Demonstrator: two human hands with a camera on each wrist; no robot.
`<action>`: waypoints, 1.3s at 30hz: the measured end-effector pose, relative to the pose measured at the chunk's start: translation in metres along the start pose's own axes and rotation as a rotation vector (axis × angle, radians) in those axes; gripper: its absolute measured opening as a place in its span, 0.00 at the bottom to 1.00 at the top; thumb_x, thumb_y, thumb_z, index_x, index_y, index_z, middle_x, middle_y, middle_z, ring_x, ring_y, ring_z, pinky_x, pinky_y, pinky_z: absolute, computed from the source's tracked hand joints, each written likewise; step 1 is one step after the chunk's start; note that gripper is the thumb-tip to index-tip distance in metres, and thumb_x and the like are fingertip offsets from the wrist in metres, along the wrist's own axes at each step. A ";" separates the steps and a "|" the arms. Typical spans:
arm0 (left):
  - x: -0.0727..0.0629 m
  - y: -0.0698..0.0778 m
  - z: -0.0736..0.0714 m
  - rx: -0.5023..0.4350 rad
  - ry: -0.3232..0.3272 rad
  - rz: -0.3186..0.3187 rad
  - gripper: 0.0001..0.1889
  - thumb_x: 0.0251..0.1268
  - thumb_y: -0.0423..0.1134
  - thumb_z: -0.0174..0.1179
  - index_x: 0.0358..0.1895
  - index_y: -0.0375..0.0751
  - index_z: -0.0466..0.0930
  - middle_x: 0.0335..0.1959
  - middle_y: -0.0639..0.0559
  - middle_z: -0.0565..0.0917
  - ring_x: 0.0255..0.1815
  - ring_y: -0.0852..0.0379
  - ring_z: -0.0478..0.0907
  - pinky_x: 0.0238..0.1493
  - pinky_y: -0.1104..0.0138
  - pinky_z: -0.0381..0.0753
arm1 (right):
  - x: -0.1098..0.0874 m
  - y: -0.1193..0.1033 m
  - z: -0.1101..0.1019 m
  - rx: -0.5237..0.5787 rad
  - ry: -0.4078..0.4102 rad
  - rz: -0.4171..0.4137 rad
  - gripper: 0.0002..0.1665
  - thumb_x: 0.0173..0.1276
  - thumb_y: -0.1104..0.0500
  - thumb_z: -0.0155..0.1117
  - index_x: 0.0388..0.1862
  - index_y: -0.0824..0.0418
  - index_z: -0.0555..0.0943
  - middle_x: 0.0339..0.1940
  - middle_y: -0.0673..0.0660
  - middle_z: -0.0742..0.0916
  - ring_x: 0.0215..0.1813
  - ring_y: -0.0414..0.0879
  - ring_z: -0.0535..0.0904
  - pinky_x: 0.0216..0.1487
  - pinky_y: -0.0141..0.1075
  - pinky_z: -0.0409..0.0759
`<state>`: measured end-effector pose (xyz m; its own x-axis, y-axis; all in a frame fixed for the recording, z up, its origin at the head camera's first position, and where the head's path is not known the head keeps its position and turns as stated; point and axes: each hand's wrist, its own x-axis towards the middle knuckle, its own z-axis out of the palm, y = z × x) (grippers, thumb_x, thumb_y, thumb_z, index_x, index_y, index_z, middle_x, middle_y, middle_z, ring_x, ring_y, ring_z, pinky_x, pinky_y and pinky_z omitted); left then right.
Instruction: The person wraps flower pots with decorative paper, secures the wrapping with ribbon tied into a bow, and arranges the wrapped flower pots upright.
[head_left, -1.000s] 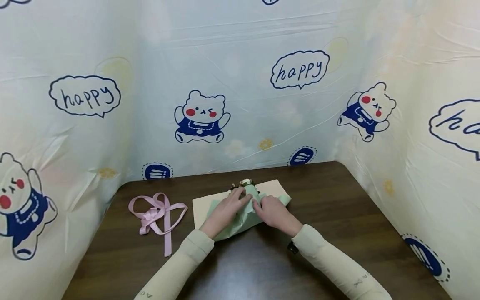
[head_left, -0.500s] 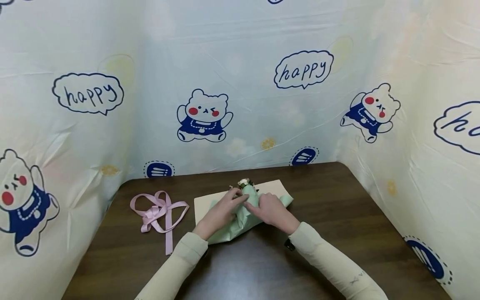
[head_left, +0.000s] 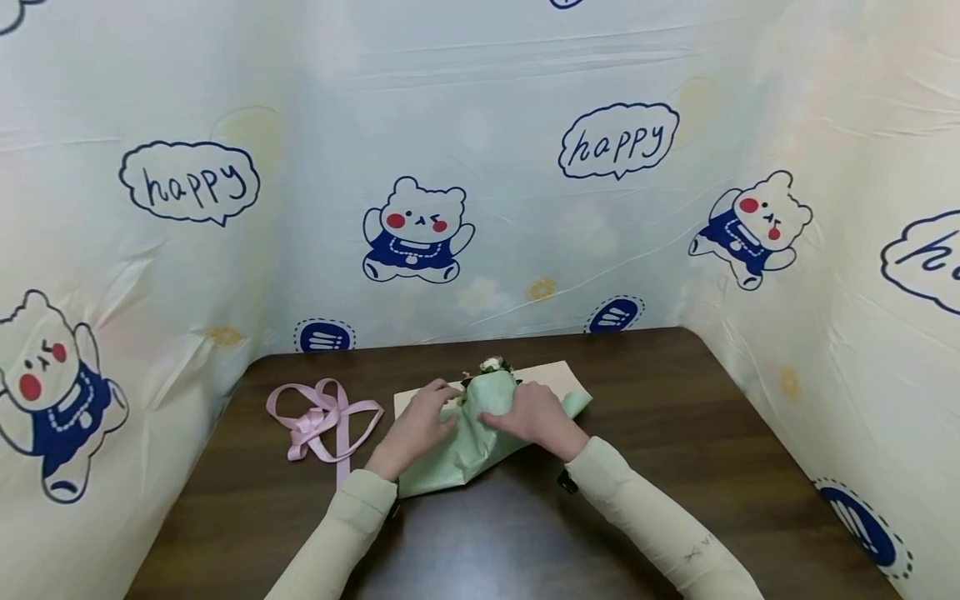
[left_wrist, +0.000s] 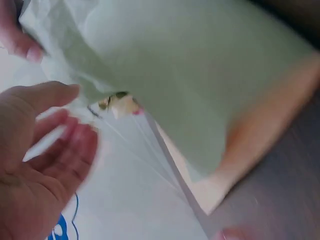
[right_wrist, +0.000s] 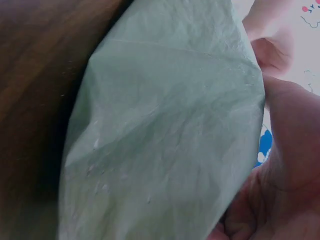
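Note:
Pale green wrapping paper [head_left: 487, 402] is gathered around a small bunch of flowers [head_left: 492, 364], whose heads show at its far end. Beneath it lies a peach-coloured sheet [head_left: 553, 379]. My right hand [head_left: 538, 414] holds the paper's right side, thumb across the front and fingers behind. At the left of the bundle is my left hand [head_left: 422, 423]; in the left wrist view that hand [left_wrist: 47, 145] has loosely bent fingers with nothing between them, near the paper's edge. The green paper [right_wrist: 165, 120] hides the stems in the right wrist view.
A pink ribbon [head_left: 342, 442] lies in loose loops on the dark wooden table [head_left: 675, 433], left of the bundle. A curtain [head_left: 495, 150] printed with bears and "happy" surrounds the table's back and sides.
My left hand has let go of the paper's middle and moved left, off the bundle. The right hand has shifted slightly left, still holding the paper, and the front of the wrap shows more.

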<state>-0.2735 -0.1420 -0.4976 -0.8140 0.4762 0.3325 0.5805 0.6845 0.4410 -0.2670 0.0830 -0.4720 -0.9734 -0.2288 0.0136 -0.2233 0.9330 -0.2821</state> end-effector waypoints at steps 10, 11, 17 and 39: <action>-0.025 -0.016 -0.009 0.102 0.000 -0.273 0.10 0.56 0.33 0.74 0.36 0.30 0.85 0.33 0.41 0.86 0.32 0.49 0.81 0.35 0.56 0.82 | 0.005 -0.008 0.002 -0.092 -0.065 0.090 0.44 0.54 0.17 0.59 0.17 0.57 0.77 0.21 0.55 0.81 0.27 0.48 0.79 0.26 0.38 0.77; -0.027 -0.017 -0.010 0.102 -0.003 -0.300 0.10 0.56 0.34 0.74 0.34 0.30 0.84 0.31 0.41 0.85 0.30 0.50 0.80 0.33 0.57 0.80 | 0.005 -0.009 0.002 -0.095 -0.070 0.093 0.44 0.54 0.17 0.59 0.16 0.56 0.77 0.21 0.54 0.81 0.27 0.48 0.79 0.26 0.38 0.76; -0.041 -0.018 -0.019 0.132 -0.016 -0.453 0.15 0.60 0.39 0.73 0.30 0.30 0.80 0.23 0.43 0.80 0.22 0.51 0.76 0.23 0.59 0.76 | 0.008 -0.014 0.003 -0.103 -0.081 0.103 0.41 0.52 0.18 0.63 0.17 0.56 0.77 0.20 0.52 0.80 0.26 0.47 0.77 0.25 0.38 0.75; -0.061 -0.026 -0.031 -0.135 -0.186 -0.621 0.29 0.72 0.51 0.61 0.11 0.45 0.65 0.07 0.53 0.67 0.09 0.54 0.78 0.18 0.62 0.80 | 0.007 -0.008 0.001 -0.010 -0.087 0.121 0.40 0.55 0.21 0.62 0.19 0.57 0.78 0.26 0.55 0.83 0.31 0.50 0.79 0.29 0.39 0.77</action>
<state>-0.2379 -0.2059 -0.5037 -0.9806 0.1109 -0.1619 -0.0109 0.7930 0.6091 -0.2718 0.0735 -0.4709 -0.9852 -0.1373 -0.1028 -0.1057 0.9578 -0.2672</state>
